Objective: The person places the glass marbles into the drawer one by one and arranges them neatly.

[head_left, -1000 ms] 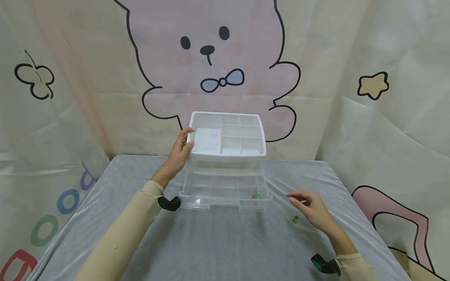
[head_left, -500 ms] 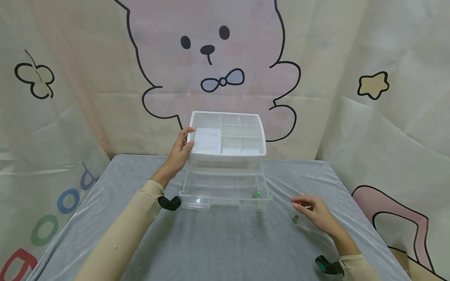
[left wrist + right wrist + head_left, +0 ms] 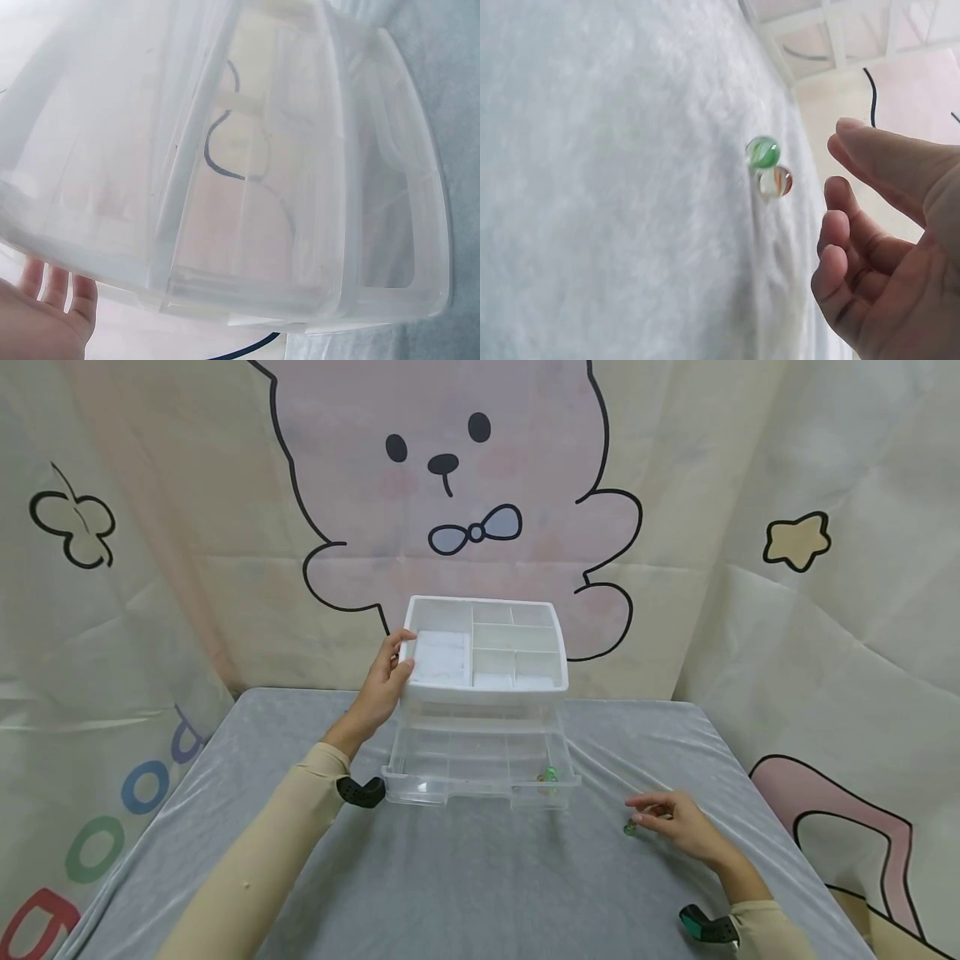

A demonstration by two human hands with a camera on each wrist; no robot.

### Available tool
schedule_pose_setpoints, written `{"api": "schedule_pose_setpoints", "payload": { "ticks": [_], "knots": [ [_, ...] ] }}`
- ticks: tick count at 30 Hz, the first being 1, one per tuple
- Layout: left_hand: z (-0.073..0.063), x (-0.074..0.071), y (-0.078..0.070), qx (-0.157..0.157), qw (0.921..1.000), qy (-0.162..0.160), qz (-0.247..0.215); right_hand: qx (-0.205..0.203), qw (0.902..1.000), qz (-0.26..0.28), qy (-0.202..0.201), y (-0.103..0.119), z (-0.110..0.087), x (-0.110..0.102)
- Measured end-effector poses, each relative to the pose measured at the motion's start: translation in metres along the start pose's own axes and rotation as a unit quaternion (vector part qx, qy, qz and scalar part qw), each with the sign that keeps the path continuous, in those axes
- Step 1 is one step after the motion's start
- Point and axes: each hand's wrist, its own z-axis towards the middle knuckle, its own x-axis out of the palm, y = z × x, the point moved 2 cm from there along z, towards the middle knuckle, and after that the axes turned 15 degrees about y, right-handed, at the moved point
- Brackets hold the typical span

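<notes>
A drawer storage box (image 3: 483, 686) with a white divided top tray stands at the table's middle. My left hand (image 3: 378, 692) grips its left rim, fingertips over the edge; in the left wrist view its fingers (image 3: 81, 300) touch the box's side. The clear lower drawer (image 3: 480, 792) is pulled out, and a few marbles (image 3: 551, 774) lie in its right front compartment. My right hand (image 3: 688, 832) hovers just right of two marbles on the cloth, its fingers loosely bent around nothing. The right wrist view shows a green marble (image 3: 763, 152) touching an orange-striped marble (image 3: 777, 182).
A grey cloth (image 3: 465, 877) covers the table. Behind the box hangs a curtain (image 3: 480, 468) with a printed bear, and similar printed sheets stand at both sides. A black strap device (image 3: 362, 792) sits at the left wrist, another (image 3: 707, 927) at the right.
My right hand has moved slightly right and down, closer to the two marbles on the cloth. The left hand and the storage box stay in place.
</notes>
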Motion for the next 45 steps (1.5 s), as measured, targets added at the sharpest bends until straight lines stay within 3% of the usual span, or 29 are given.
{"api": "schedule_pose_setpoints", "payload": {
  "ticks": [17,25,33,45],
  "knots": [
    [0.004,-0.002,-0.001,0.007,0.9999,-0.004,0.009,0.031,0.9985,0.025,0.038,-0.014,0.003,-0.003],
    [0.002,-0.001,-0.001,-0.001,0.9997,-0.010,0.024,0.012,0.9979,0.034,0.055,-0.021,0.004,-0.003],
    [0.002,0.000,0.000,-0.003,0.9998,-0.010,0.020,-0.014,0.9982,0.031,0.049,-0.021,0.003,0.001],
    [0.000,0.001,0.000,-0.001,0.9999,-0.005,0.014,0.001,0.9985,0.034,0.043,-0.021,0.002,0.003]
  ]
}}
